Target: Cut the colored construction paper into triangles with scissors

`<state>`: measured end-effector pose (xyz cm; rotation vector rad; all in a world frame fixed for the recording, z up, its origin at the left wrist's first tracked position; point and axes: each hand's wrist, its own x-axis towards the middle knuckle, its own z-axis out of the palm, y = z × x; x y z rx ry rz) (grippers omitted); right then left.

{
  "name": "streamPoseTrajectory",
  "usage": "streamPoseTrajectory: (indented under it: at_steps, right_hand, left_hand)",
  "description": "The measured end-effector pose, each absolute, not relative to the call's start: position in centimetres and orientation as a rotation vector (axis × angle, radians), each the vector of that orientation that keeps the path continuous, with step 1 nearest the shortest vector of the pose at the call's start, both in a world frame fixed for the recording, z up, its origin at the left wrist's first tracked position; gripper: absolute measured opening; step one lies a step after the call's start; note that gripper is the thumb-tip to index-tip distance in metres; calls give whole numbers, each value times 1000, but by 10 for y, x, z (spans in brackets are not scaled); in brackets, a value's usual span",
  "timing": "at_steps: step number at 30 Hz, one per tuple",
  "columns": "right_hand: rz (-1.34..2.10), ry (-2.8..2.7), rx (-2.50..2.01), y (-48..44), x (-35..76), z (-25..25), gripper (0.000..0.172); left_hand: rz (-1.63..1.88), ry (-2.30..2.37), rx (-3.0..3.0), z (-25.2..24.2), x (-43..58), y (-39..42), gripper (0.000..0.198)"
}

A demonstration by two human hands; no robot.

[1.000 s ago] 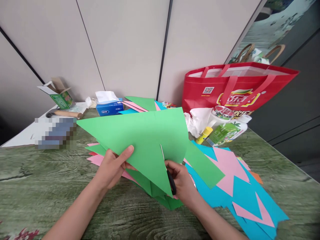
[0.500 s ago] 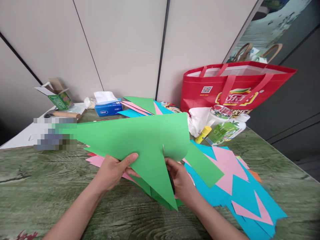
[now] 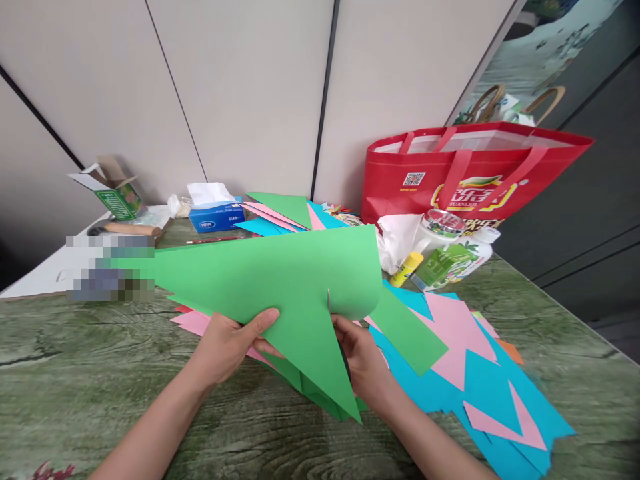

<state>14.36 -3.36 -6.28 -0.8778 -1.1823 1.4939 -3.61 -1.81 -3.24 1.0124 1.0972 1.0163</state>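
A large green paper sheet (image 3: 280, 277) is lifted above the table in front of me. My left hand (image 3: 233, 340) pinches its lower edge, thumb on top. My right hand (image 3: 363, 363) is closed round the black handles of a pair of scissors (image 3: 344, 357), mostly hidden behind the paper. A short cut (image 3: 329, 301) runs up into the sheet above the scissors, and a long green point hangs down between my hands. More green, pink and blue cut paper (image 3: 465, 360) lies under and to the right of my hands.
A red shopping bag (image 3: 475, 177) stands at the back right, with a glue stick (image 3: 406, 269), a jar and a green-labelled bottle (image 3: 455, 257) before it. A blue tissue box (image 3: 217, 213), a small open carton (image 3: 113, 189) and more coloured paper lie by the wall.
The green sheet has swung lower and flatter, its left tip moving left. The cut has lengthened slightly and the hanging point has dropped a little. Both hands stay nearly where they were.
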Motion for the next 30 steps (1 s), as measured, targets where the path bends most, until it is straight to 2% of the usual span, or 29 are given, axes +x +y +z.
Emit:
streamPoseTrajectory:
  at_steps: [5,24,30]
  right_hand:
    - [1505,-1151,-887,-34,143,-59,29]
    - [1527,-1103,-916,-35,145,-68,25]
    - [1505,-1100,-929,-34,146,-70,23]
  left_hand:
    - [1010,1100,1018,-32,-36,-18,32]
    - [1012,1117,981,-32,-36,-18,56]
    - [1026,1113,972,-31,-34,-16,58]
